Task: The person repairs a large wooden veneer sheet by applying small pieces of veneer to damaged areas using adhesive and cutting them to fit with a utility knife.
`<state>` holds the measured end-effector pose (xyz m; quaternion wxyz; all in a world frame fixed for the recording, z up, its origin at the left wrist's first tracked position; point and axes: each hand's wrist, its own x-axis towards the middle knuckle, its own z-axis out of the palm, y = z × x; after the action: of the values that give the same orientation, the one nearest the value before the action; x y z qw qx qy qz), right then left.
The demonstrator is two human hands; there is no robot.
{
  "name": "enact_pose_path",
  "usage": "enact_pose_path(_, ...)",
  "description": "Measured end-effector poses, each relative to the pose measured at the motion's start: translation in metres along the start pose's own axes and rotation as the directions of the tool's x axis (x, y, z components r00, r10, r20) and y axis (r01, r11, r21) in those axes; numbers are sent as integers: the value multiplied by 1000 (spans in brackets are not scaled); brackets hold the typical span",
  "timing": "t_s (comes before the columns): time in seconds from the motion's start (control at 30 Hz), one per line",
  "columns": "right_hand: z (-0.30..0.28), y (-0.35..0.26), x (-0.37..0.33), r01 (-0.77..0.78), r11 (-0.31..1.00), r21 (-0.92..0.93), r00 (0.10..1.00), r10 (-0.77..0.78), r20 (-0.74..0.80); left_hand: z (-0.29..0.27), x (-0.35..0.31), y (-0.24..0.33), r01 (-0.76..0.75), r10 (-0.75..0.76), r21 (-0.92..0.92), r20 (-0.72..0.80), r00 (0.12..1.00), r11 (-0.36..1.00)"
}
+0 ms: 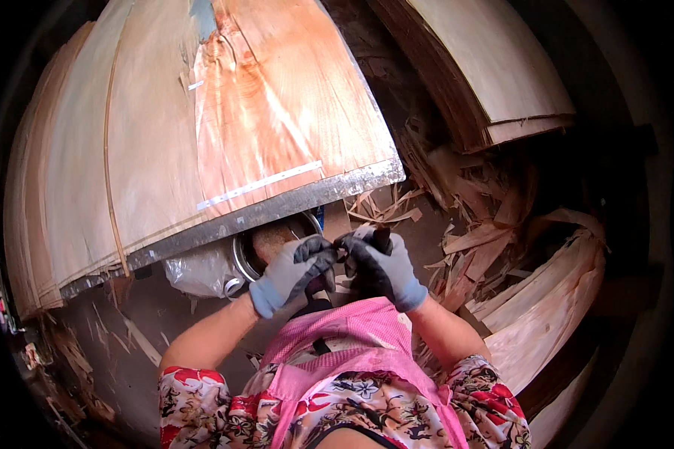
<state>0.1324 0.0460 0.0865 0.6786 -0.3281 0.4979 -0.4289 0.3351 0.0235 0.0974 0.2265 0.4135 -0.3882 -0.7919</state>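
Both my hands wear light grey work gloves with black palms and blue cuffs. They meet just off the table's front edge, above my pink checked apron (344,329). My left hand (296,268) is closed, its fingertips pinched toward the right hand. My right hand (388,266) is also curled closed, with a dark shape (381,239) at its fingers that I cannot make out. Whatever lies between the fingertips is too small and dark to name. Ahead of them a wood veneer sheet (277,97) lies on the table, with a white tape strip (260,185) near its front edge.
The table's metal edge (337,185) runs slanting in front of me. Below it sit a round metal-rimmed container (241,258) and a clear plastic bag (201,269). Another veneer stack (494,60) stands at the far right. Veneer scraps (487,232) and curved sheets (543,299) lie to the right.
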Motion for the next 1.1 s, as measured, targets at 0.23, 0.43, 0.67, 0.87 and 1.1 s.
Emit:
enact_pose_path(0.23, -79, -11, 72, 289, 927, -238, 854, -362, -373, -35, 92, 35, 27, -27, 87, -9, 1000, 996)
enact_pose_path(0.43, -106, -45, 134, 362, 261, -895, 525, -850, -36, -36, 174, 71, 24, 2, 402, -64, 998, 916)
enact_pose_path(0.67, -73, -39, 222, 272, -153, -950, 588, -755, 290, -33, 199, 75, 109, -61, 542, -106, 992, 833)
enact_pose_path(0.87, -77, -28, 226, 274, -100, -956, 642, -721, 260, -68, 121, 94, 170, -121, 488, -131, 984, 856)
enact_pose_path(1.1, -76, -32, 231, 289, -113, -951, 635, -720, 279, -107, 102, 48, 260, -118, 300, -421, 899, 918)
